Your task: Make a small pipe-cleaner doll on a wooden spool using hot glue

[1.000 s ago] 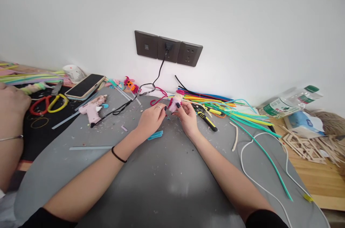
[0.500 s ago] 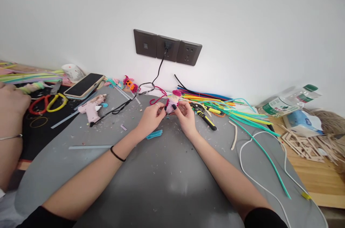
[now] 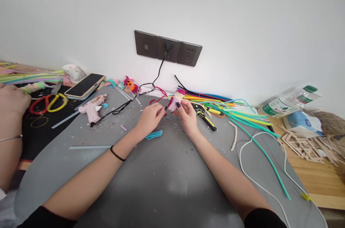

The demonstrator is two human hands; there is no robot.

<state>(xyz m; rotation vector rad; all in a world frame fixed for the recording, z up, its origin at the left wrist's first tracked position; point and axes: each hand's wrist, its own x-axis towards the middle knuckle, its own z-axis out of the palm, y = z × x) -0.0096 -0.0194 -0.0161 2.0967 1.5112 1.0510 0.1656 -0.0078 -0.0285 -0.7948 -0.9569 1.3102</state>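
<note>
A small pipe-cleaner figure [image 3: 176, 99], deep pink on top with pale cream and light pink below, is tilted to the right in my right hand [image 3: 188, 116]. Thumb and fingers of that hand pinch its lower right side. My left hand [image 3: 150, 117] is closed, thumb against the fingers, at the figure's lower left edge; what lies in that pinch is too small to make out. Below the hands is a folded blue pipe-cleaner piece [image 3: 154, 134]. A deep pink pipe cleaner [image 3: 161, 91] curls behind my left fingers.
Left stand a pink glue gun [image 3: 90, 111] with black cord, a phone [image 3: 84, 86] and scissors [image 3: 48, 103]; a co-worker's hand [image 3: 13, 100] is beyond. Pliers [image 3: 205, 118] and bundled pipe cleaners [image 3: 210, 98] lie right, with a white cable [image 3: 242, 156], bottle [image 3: 285, 102] and tissue pack [image 3: 303, 124].
The figure has tilted and shifted slightly right with my right hand. My left fingertips have drawn a little away from its middle, to its left edge.
</note>
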